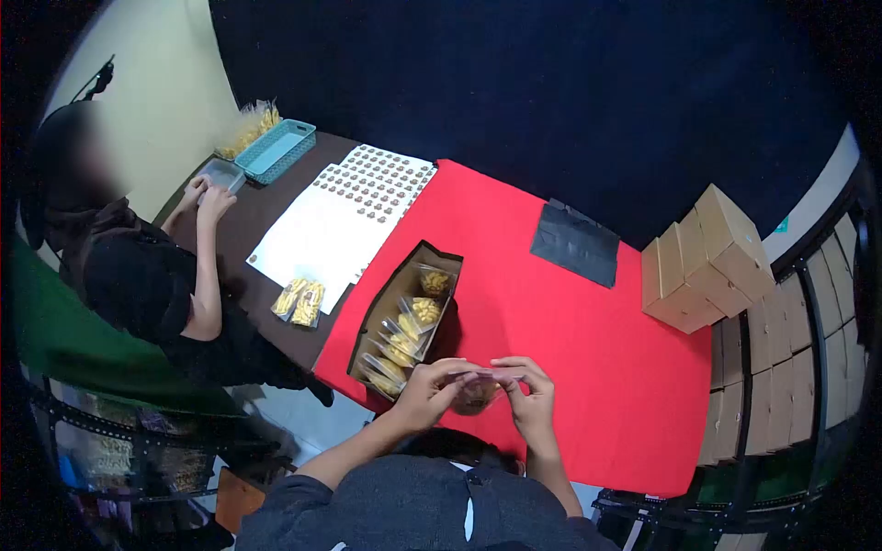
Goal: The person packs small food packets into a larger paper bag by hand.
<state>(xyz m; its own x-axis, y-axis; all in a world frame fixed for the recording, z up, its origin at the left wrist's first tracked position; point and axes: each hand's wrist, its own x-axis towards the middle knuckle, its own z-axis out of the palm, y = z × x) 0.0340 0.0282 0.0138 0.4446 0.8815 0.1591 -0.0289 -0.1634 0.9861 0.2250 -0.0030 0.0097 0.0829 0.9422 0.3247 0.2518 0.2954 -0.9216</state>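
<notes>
Close to my body, over the near edge of the red cloth (551,340), my left hand (432,395) and my right hand (530,395) pinch the top edge of a clear plastic pouch (475,395). The pouch hangs between them; its contents look brownish and are hard to make out. Just beyond my left hand stands an open cardboard box (367,329), holding several clear bags of yellow snacks (425,310). The fingers of both hands are closed on the pouch's edge.
At the left a co-worker (138,266) handles a clear container (223,174) near a teal basket (276,151). Sticker sheets (322,220) and snack packs (299,302) lie on the dark table part. A black folded sheet (576,243) and cardboard boxes (703,262) are right.
</notes>
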